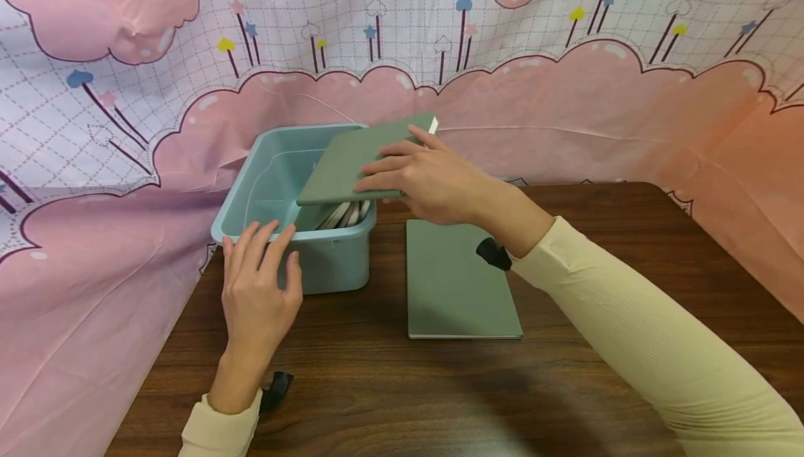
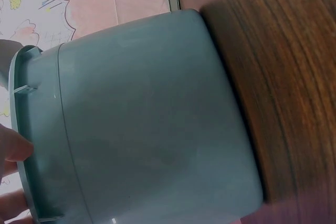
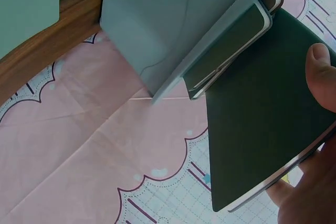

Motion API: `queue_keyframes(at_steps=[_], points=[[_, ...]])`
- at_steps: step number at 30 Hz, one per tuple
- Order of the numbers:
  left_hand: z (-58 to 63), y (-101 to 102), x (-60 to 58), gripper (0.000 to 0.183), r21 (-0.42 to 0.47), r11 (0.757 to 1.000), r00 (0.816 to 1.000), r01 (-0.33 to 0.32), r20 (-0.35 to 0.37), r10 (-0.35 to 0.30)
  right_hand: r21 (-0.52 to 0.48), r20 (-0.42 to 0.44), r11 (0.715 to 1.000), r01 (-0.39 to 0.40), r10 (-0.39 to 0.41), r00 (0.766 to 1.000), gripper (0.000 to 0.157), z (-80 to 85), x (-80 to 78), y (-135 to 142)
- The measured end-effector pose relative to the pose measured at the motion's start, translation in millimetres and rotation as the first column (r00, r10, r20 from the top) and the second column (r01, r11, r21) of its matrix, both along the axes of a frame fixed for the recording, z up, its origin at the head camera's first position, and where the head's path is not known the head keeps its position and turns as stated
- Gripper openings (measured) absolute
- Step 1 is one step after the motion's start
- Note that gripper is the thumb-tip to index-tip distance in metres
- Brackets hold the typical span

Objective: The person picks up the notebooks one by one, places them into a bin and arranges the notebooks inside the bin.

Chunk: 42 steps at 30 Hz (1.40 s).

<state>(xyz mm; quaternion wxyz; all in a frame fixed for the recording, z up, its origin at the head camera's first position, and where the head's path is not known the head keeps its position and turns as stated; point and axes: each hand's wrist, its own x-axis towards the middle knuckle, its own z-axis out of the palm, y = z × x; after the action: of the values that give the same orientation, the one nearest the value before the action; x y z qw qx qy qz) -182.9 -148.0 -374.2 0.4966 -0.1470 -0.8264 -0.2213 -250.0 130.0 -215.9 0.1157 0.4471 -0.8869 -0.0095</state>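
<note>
A green notebook (image 1: pixel 352 157) is tilted over the right side of a light blue plastic bin (image 1: pixel 333 261). My right hand (image 1: pixel 433 174) grips it by its right edge, fingers across the cover and thumb (image 3: pixel 321 72) on the other face. Several more notebooks (image 1: pixel 345 215) with pale page edges stand inside the bin, partly hidden under the held one. At the bin's near left rim, my left hand (image 1: pixel 260 289) rests with fingers extended, their tips at the rim. In the left wrist view the bin's outer wall (image 2: pixel 147 119) fills most of the picture.
Another green notebook (image 1: pixel 458 289) lies flat on the dark wooden table (image 1: pixel 377 387), right of the bin and below my right forearm. A pink and white patterned cloth (image 1: pixel 553 122) hangs behind the table and along its sides.
</note>
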Motion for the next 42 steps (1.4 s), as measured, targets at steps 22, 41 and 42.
queue_keyframes(at_steps=[22, 41, 42], points=[[-0.4, -1.0, 0.8, 0.035, 0.002, 1.0, 1.0, 0.003, -0.003, -0.003, 0.119, 0.006, 0.993, -0.002, 0.001, 1.0, 0.049, 5.1, -3.4, -14.1], [0.5, 0.7, 0.0, 0.035, 0.009, 1.0, 1.0, 0.008, -0.01, -0.008, 0.078, 0.004, 0.995, 0.06, -0.061, 0.998, 0.06, 3.6, -5.8, -17.5], [0.6, 0.7, -0.2, 0.035, 0.01, 1.0, 1.0, 0.008, -0.011, -0.008, 0.072, -0.001, 0.995, 0.064, -0.064, 0.998, 0.062, 4.0, -5.7, -16.8]])
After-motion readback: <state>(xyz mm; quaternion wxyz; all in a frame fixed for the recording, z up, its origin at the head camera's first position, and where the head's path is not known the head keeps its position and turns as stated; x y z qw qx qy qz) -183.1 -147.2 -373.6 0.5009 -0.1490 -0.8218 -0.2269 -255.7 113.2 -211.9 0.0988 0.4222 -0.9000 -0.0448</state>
